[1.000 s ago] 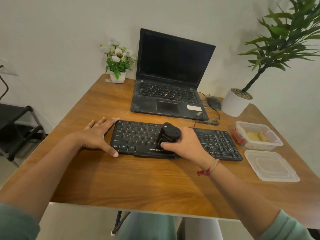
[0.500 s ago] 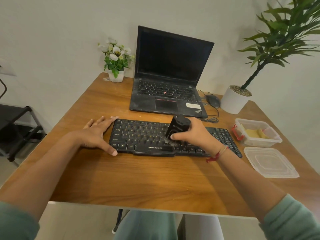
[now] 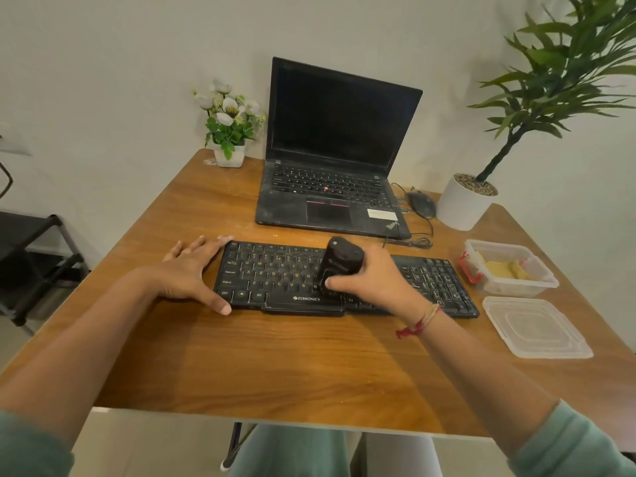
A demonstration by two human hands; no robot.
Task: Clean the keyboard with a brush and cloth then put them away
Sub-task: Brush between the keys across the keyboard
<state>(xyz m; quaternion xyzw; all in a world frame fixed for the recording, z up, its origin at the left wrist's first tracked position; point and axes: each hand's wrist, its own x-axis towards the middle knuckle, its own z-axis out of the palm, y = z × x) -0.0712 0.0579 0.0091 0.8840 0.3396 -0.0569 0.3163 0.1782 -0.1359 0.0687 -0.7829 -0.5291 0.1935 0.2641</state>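
1. The keyboard [image 3: 275, 273] lies flat on the table [image 3: 309, 366], parallel to its front edge and just in front of the laptop [image 3: 330, 160], within reach of both hands.
2. The left hand [image 3: 191, 270] lies open, fingers straight and spread on the table against the keyboard's left end, thumb at the front corner. It grips nothing. This placement most likely braces the keyboard against sliding under the strokes.
3. The right hand [image 3: 375, 285] is curled round the brush [image 3: 340, 261], thumb across its lower body. The brush stands tilted over the middle keys, working end down. The bristles are hidden, so contact cannot be confirmed.
4. The brush is short, stout and black, with a rounded top.
5. The keyboard is black and full-width, with pale key legends and a white brand mark on the front lip.
6. An open container [image 3: 509, 287] near the keyboard's right end holds a yellowish piece, probably the cloth [image 3: 499, 268]. Its lid [image 3: 535, 327] lies beside it, presumably left off for put-away.
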